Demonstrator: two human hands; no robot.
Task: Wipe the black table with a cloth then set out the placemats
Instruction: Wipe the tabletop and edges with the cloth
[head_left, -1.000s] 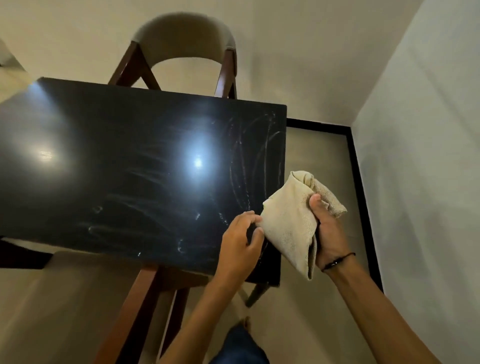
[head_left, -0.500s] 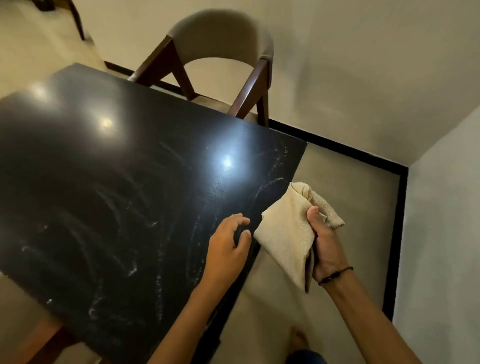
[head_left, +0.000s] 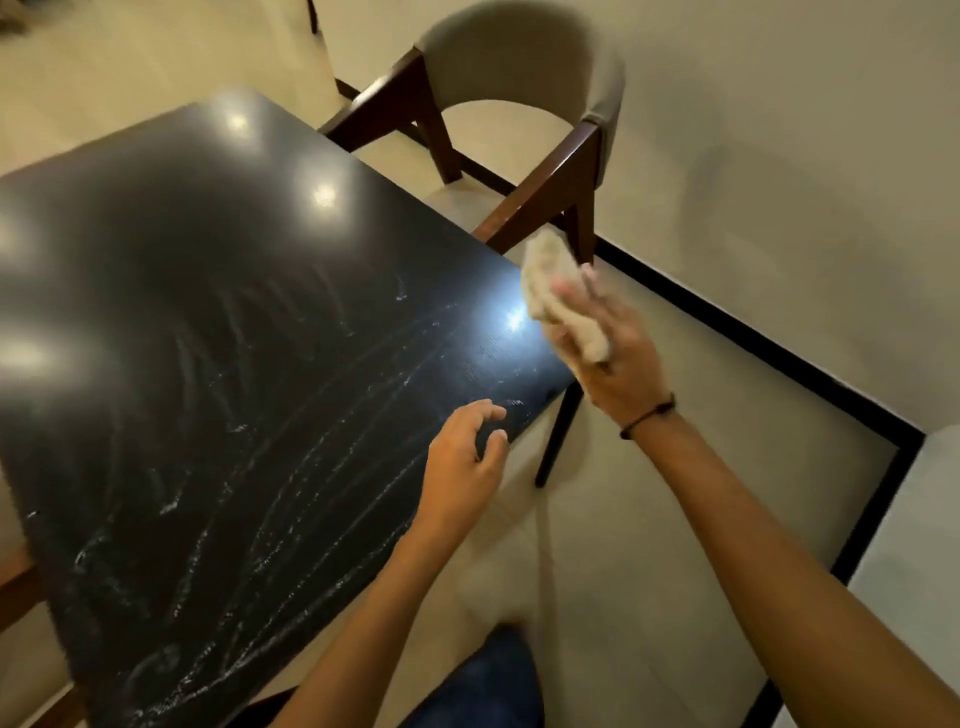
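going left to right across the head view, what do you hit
black table → left hand, fingers loosely curled over the table's edge → right hand holding the cloth → black floor border → wall

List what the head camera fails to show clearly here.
1. Cloth and right hand: motion-blurred, so contact with the table is unclear.
2. Placemats: none in frame.
3. Table's left side: cut off by the frame edge.
4. Left hand: palm faces away; touching the table or hovering is unclear.
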